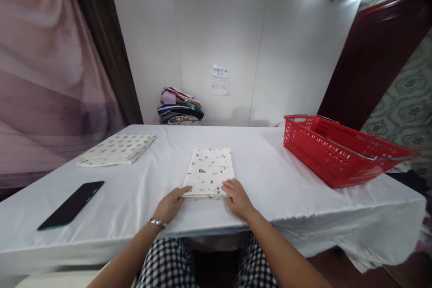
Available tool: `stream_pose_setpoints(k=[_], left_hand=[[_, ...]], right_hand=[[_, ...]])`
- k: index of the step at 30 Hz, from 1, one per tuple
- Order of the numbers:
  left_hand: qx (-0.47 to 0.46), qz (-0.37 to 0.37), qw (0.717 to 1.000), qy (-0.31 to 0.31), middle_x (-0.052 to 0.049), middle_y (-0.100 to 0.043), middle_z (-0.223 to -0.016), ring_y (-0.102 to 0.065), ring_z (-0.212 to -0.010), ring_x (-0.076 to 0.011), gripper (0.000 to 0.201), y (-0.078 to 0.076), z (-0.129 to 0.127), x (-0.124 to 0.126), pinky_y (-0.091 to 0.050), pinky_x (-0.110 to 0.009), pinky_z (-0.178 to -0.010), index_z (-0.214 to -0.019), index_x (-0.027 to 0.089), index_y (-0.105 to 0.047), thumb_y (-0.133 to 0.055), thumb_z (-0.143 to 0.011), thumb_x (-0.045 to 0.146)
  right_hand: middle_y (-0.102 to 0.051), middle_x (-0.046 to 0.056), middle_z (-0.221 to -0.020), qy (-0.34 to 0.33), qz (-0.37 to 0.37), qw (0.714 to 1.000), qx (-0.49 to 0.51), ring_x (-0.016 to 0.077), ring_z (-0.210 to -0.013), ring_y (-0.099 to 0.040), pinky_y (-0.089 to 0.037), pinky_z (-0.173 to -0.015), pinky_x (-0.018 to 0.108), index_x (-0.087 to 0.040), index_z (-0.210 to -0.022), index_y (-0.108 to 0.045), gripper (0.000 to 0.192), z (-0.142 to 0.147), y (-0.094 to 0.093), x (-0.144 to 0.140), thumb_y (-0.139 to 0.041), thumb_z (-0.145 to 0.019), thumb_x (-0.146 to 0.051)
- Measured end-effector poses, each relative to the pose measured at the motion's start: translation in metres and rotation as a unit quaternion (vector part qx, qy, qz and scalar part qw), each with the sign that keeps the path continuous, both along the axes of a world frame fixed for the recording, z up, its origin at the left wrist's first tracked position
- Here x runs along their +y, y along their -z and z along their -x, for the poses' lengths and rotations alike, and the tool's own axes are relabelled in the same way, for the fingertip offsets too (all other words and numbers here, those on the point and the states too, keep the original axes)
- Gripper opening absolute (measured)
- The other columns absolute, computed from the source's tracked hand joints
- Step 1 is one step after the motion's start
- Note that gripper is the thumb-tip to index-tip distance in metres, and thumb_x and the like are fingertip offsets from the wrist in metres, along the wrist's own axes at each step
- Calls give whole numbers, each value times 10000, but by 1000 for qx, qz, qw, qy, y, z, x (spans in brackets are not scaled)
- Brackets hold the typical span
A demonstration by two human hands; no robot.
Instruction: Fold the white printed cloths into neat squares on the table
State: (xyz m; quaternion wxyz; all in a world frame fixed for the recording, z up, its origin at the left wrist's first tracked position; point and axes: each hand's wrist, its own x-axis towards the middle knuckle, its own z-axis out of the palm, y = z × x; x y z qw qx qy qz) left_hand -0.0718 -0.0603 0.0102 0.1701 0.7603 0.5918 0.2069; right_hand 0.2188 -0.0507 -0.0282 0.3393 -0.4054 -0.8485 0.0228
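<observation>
A white folded cloth with small scattered prints lies flat on the table in front of me, its layered fold edge facing me. My left hand is closed on its near left corner, thumb on top and the other fingers mostly hidden. At the near right corner, my right hand rests with its fingers laid over the top of the cloth. Farther left lies another folded white cloth with a grey-green repeated print, apart from both hands.
A white-covered table spans the view. On its right stands a red plastic basket with metal handles. A dark flat phone-like object lies at the left. Several folded fabrics form a stack against the back wall, below paper signs.
</observation>
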Motion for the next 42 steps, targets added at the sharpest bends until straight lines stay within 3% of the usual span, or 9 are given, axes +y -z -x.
stream_pose_setpoints(k=[6, 11, 15, 22, 26, 31, 34, 37, 42], left_hand=[[18, 13, 1000, -9, -30, -621, -1065, -598, -878, -171, 486, -4, 2, 1, -468, -315, -850, -1253, 236, -506, -435, -773, 238], [72, -150, 986, 13, -115, -464, -1330, -419, -1230, -276, 450, -7, -20, 3, -388, -423, -993, -1162, 185, -579, -550, -772, 406], [81, -207, 974, 51, -113, -493, -1313, -405, -1249, -279, 406, -7, -59, 8, -376, -462, -999, -1134, 207, -596, -510, -826, 458], [87, -152, 981, 83, -108, -501, -1316, -395, -1259, -282, 372, -12, -117, 24, -333, -493, -1016, -1134, 206, -591, -424, -885, 426], [98, -122, 985, 75, -96, -466, -1354, -359, -1287, -257, 398, -12, -131, 35, -287, -487, -1046, -1184, 211, -556, -357, -910, 421], [132, -108, 984, 59, -72, -439, -1383, -333, -1303, -255, 450, -1, -133, 34, -254, -502, -1055, -1241, 233, -512, -305, -914, 462], [144, -127, 979, 64, -79, -410, -1404, -305, -1318, -260, 502, 6, -132, 29, -224, -501, -1070, -1277, 227, -485, -297, -902, 502], [147, -143, 976, 66, -90, -404, -1406, -301, -1317, -271, 542, 10, -133, 27, -214, -512, -1069, -1293, 225, -472, -299, -887, 539], [147, -163, 974, 52, -94, -405, -1404, -299, -1316, -275, 565, 14, -136, 26, -203, -503, -1075, -1298, 213, -469, -277, -887, 550]], right_hand=[[-560, 75, -1236, -1, -4, 1000, -1, 215, -1197, -418, -265, -1056, 477, -183, -1168, -573, 625, 0, -2, -1, -401, -593, -10], [-556, 85, -1246, 7, 4, 1000, -5, 219, -1204, -411, -254, -1059, 485, -165, -1175, -571, 604, -1, -3, -3, -405, -614, -16], [-543, 84, -1266, 9, 14, 1000, -12, 218, -1222, -396, -239, -1065, 483, -164, -1191, -560, 607, -1, -3, -3, -410, -623, -14], [-537, 78, -1266, 6, 31, 999, -18, 215, -1244, -369, -230, -1067, 487, -191, -1252, -508, 664, -2, -4, -4, -417, -622, -3], [-521, 78, -1280, 0, 41, 999, -17, 214, -1250, -358, -216, -1077, 489, -196, -1279, -482, 700, -1, -9, -5, -419, -611, 2], [-552, 62, -1249, -9, 72, 997, 34, 215, -1250, -378, -218, -1086, 491, -210, -1223, -540, 663, -3, -8, -10, -420, -609, 9], [-604, 50, -1182, -21, 113, 982, 149, 209, -1197, -458, -303, -1055, 466, -227, -1056, -646, 494, -12, -4, -9, -437, -655, -29], [-648, 57, -1100, 2, 145, 950, 276, 198, -1090, -552, -405, -984, 402, -214, -911, -690, 310, -24, -9, 7, -466, -718, -121], [-691, 53, -957, 123, 246, 899, 340, 179, -900, -625, -488, -824, 311, -176, -933, -686, 287, -33, -35, 72, -494, -734, -253]])
